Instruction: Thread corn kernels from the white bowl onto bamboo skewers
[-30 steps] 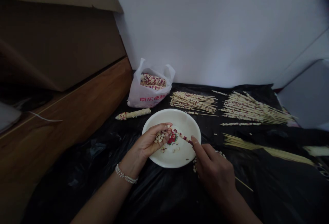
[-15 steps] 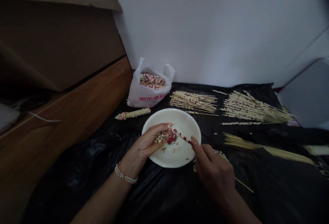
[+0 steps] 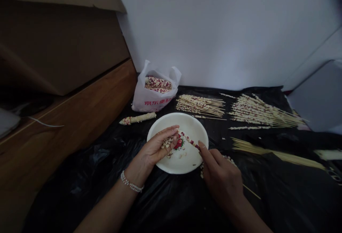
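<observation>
Over the white bowl [image 3: 198, 129], my left hand [image 3: 157, 145] is curled round a palmful of loose corn kernels [image 3: 167, 142]. Its thumb and fingertips come together near the tip of a skewer. My right hand [image 3: 223, 172] grips that skewer of corn kernels [image 3: 191, 141], threaded with red and cream kernels; its bare stick end shows beyond the hand at the lower right. A few kernels lie in the bowl around a printed red flower. More pale kernels [image 3: 229, 160] lie partly hidden behind my right hand.
A white plastic bag [image 3: 145, 99] of speckled corn cobs stands behind the bowl, with a partly stripped cob [image 3: 139, 118] in front. Piles of filled skewers [image 3: 197, 105] and bare sticks [image 3: 278, 155] lie on black plastic sheeting [image 3: 171, 204]. A cardboard box [image 3: 61, 44] is at left.
My left thumb and fingertips have parted slightly from the skewer's tip, and the skewer has shifted a little with my right hand. The rest looks the same.
</observation>
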`<action>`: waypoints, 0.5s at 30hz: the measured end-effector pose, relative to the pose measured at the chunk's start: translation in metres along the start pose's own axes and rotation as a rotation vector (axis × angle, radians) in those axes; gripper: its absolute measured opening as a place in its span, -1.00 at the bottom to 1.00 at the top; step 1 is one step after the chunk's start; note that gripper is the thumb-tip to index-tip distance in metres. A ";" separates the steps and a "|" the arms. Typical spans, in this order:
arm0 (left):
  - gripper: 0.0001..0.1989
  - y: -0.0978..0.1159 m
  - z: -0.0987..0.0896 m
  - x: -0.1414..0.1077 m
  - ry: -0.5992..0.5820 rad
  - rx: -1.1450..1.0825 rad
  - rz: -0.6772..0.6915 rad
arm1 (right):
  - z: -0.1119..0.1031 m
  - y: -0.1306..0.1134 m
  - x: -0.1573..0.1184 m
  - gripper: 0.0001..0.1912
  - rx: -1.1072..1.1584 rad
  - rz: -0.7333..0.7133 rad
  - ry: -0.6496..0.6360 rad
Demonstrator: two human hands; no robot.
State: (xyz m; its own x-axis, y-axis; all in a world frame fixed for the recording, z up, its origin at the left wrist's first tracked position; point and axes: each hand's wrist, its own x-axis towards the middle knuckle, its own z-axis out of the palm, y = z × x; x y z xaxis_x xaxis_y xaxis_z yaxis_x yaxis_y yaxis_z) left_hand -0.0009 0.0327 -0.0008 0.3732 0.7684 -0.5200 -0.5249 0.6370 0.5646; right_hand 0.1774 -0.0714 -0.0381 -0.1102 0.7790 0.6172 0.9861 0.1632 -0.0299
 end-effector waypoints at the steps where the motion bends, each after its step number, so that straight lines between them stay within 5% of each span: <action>1: -0.79 0.000 0.000 0.000 0.001 -0.002 -0.005 | 0.000 -0.001 0.000 -0.57 -0.001 -0.001 0.001; 15: -0.83 -0.011 0.005 -0.002 -0.046 0.155 0.048 | -0.001 -0.003 -0.001 -0.57 -0.061 -0.009 -0.020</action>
State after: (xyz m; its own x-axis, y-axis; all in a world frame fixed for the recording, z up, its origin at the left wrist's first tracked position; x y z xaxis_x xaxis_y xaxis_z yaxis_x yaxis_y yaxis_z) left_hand 0.0079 0.0251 -0.0027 0.3870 0.7979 -0.4621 -0.4202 0.5987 0.6819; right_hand 0.1748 -0.0730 -0.0375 -0.1207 0.7900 0.6011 0.9908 0.1334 0.0235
